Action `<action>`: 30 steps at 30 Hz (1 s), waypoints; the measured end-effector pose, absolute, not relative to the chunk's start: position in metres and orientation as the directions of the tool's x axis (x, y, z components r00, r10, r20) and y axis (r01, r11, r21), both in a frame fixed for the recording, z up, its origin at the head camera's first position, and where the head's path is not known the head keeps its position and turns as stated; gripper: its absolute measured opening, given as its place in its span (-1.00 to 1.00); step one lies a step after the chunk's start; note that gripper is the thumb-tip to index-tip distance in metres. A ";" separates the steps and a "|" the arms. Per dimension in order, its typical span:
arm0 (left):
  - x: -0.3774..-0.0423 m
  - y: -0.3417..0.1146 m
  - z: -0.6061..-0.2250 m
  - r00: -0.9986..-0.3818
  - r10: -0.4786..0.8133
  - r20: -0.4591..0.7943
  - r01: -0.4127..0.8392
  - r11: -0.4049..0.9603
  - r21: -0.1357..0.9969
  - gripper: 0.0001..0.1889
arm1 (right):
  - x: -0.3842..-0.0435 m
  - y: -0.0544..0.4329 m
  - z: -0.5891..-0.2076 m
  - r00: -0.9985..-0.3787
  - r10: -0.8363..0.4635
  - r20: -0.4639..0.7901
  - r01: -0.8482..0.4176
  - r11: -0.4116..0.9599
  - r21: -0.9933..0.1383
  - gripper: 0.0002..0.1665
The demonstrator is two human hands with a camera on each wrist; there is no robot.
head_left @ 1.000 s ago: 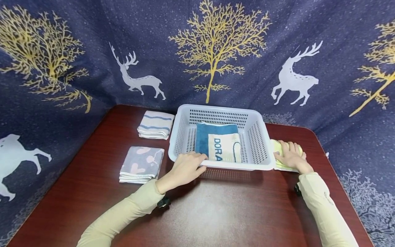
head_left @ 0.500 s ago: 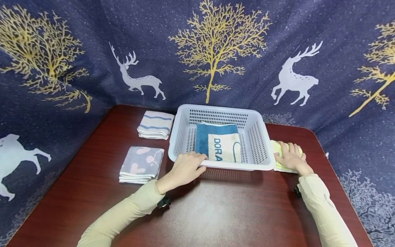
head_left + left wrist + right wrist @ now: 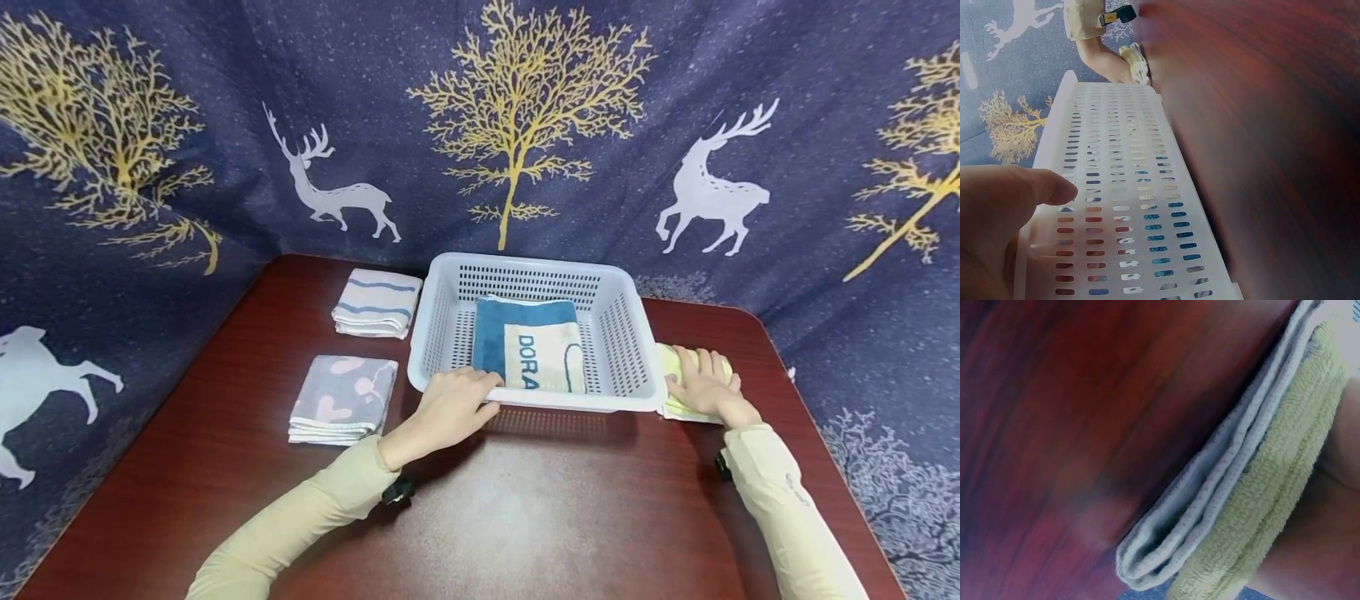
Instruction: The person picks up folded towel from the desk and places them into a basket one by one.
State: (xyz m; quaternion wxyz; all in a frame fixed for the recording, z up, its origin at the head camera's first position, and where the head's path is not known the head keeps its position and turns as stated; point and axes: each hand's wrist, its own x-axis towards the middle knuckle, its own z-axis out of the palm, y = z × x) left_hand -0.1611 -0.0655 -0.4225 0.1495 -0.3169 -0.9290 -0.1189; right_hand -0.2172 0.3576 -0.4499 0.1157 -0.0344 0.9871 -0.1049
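In the head view, a pale plastic basket [image 3: 639,333] with slotted walls holds a folded blue and cream towel [image 3: 542,350] lettered "DORA". My left hand [image 3: 456,403] grips the basket's near rim, left of its middle; the left wrist view shows the thumb [image 3: 1054,189] outside the slotted wall [image 3: 1124,187]. On the right, my right hand [image 3: 705,385] rests with fingers spread on a folded yellow towel [image 3: 670,363], close beside the basket's right wall. The right wrist view shows the stacked folded edges of that yellow towel [image 3: 1260,487] lying on the table.
Left of the basket lie two folded towels, a white one with blue stripes [image 3: 378,302] and a grey one with pink shapes [image 3: 347,396]. The dark red wooden table [image 3: 510,508] meets a navy curtain [image 3: 337,50] printed with deer and trees.
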 end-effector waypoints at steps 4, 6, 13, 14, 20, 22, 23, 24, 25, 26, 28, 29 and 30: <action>-0.161 -0.066 -0.423 -0.755 0.552 0.354 0.625 0.770 0.131 -0.82 | -0.216 0.357 -0.451 -0.966 -0.096 -0.241 -0.044 0.976 -0.213 -0.24; -0.161 -0.066 -0.423 -0.753 0.553 0.356 0.627 0.768 0.132 -0.82 | -0.215 0.358 -0.452 -0.965 -0.095 -0.246 -0.042 0.977 -0.211 -0.24; -0.162 -0.066 -0.425 -0.750 0.551 0.365 0.626 0.769 0.126 -0.84 | -0.211 0.355 -0.453 -0.965 -0.092 -0.246 -0.037 0.975 -0.217 -0.25; -0.162 -0.066 -0.425 -0.750 0.552 0.364 0.626 0.770 0.123 -0.84 | -0.211 0.355 -0.454 -0.965 -0.092 -0.246 -0.038 0.975 -0.219 -0.25; -0.161 -0.066 -0.426 -0.751 0.553 0.362 0.624 0.773 0.113 -0.84 | -0.207 0.355 -0.453 -0.962 -0.100 -0.253 -0.043 0.975 -0.219 -0.25; -0.161 -0.066 -0.426 -0.749 0.553 0.365 0.624 0.773 0.110 -0.84 | -0.207 0.355 -0.452 -0.963 -0.100 -0.251 -0.042 0.973 -0.225 -0.25; -0.161 -0.066 -0.426 -0.749 0.553 0.366 0.624 0.773 0.109 -0.84 | -0.206 0.354 -0.452 -0.963 -0.099 -0.250 -0.041 0.973 -0.229 -0.25; -0.161 -0.066 -0.426 -0.747 0.553 0.368 0.625 0.773 0.108 -0.84 | -0.206 0.354 -0.451 -0.963 -0.098 -0.249 -0.040 0.973 -0.226 -0.25; -0.161 -0.066 -0.426 -0.746 0.553 0.370 0.626 0.773 0.108 -0.84 | -0.206 0.354 -0.451 -0.964 -0.097 -0.249 -0.040 0.973 -0.227 -0.25; -0.161 -0.066 -0.426 -0.746 0.553 0.372 0.626 0.772 0.107 -0.84 | -0.206 0.353 -0.450 -0.964 -0.097 -0.248 -0.040 0.973 -0.226 -0.25; -0.161 -0.066 -0.426 -0.745 0.553 0.374 0.627 0.771 0.109 -0.85 | -0.205 0.353 -0.449 -0.965 -0.096 -0.246 -0.041 0.974 -0.221 -0.26; -0.161 -0.066 -0.426 -0.744 0.553 0.375 0.627 0.771 0.109 -0.85 | -0.205 0.352 -0.448 -0.965 -0.097 -0.244 -0.043 0.975 -0.218 -0.26; -0.161 -0.066 -0.426 -0.744 0.553 0.376 0.627 0.771 0.109 -0.85 | -0.204 0.352 -0.448 -0.965 -0.097 -0.244 -0.044 0.975 -0.216 -0.26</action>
